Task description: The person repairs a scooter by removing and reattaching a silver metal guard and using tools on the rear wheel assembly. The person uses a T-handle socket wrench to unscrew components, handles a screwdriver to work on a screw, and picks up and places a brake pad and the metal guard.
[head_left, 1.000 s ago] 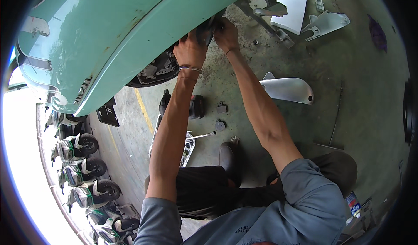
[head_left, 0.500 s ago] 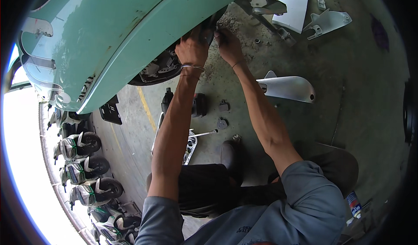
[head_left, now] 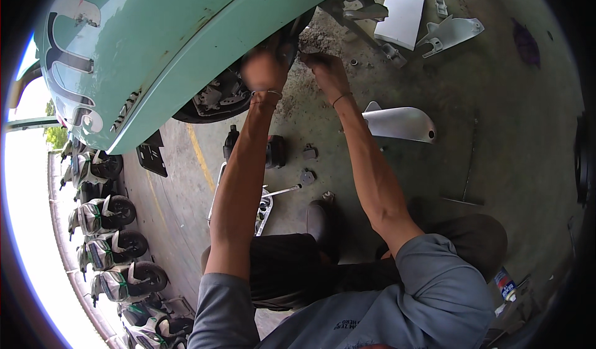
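Under the mint-green body panel of a scooter, my left hand is at a dark part beside the wheel. It is smeared by motion, and its fingertips cannot be made out. My right hand, just right of that part, has its fingers curled together at its edge; what they grip is too dark to name. A metal stand or bracket projects beyond the hands at the upper right.
Below lie a silver cover, a power tool, brake pads and a metal tray. A white panel, bracket, purple cloth and spray can lie rightward. Parked scooters line the left.
My right hand has moved down and a little right, away from the dark part's upper end. My left hand has become blurred with motion. The view has shifted slightly.
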Motion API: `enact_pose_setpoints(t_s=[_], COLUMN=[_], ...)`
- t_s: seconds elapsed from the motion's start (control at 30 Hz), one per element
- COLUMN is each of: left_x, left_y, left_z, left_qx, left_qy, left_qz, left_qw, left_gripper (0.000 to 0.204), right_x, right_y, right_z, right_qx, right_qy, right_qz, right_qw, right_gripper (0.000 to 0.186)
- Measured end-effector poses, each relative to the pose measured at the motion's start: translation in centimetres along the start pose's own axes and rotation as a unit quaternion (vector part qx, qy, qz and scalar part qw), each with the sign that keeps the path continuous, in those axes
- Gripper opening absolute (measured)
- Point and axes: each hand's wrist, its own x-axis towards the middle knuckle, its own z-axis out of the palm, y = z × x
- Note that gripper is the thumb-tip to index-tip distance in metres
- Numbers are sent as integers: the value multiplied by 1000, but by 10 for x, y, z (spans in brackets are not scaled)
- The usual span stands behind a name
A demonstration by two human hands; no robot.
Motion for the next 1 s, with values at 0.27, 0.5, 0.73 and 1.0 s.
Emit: enact_pose_setpoints(t_s=[0.27, 0.5, 0.73, 1.0], left_x=[-3, -5, -5, -6], left_y=[-2, -5, 2, -3], left_z=[2, 1, 0, -1], left_qx=[-17, -5, -24, -11], left_qy=[19, 16, 82, 64], left_qz=[8, 8, 51, 32], left_qw=[1000, 1000, 995, 997], left_gripper=[48, 42, 21, 28], right_x=[-1, -7, -4, 32], right_y=[-37, -62, -56, -43], right_z=[4, 21, 2, -3], right_qx=[-95, -97, -160, -344], right_qy=[25, 78, 17, -93], right_qz=[16, 20, -10, 106], right_qw=[995, 992, 987, 928], right_gripper=[20, 21, 24, 30])
